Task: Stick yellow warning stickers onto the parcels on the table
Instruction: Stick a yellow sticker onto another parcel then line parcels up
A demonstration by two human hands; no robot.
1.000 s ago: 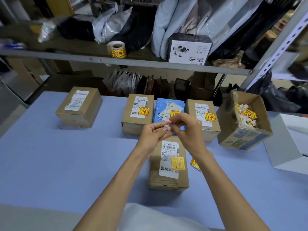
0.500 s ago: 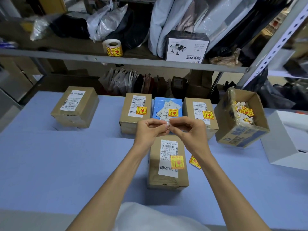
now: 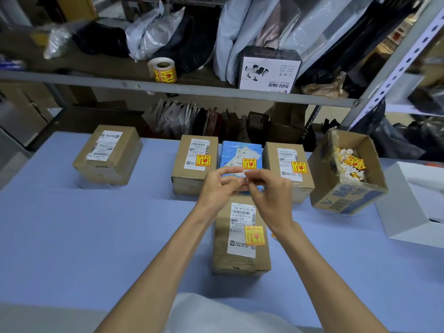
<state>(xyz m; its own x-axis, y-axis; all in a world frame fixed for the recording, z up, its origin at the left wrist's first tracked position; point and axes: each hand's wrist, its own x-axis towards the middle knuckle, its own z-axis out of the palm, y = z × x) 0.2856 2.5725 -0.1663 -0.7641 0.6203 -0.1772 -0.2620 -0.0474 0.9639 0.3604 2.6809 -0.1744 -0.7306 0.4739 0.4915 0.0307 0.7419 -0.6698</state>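
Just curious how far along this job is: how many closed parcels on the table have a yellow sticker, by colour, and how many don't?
Brown parcels with a yellow sticker: 3
Blue parcel with a yellow sticker: 1
Brown parcel without a sticker: 1
Total: 5

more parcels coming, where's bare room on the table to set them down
Widest bare patch: the left of the table, in front of the unstickered box and left of the near box. A smaller one on the right, between the near box, the scrap carton and the white box. Crowded: the three stickered parcels at the back.
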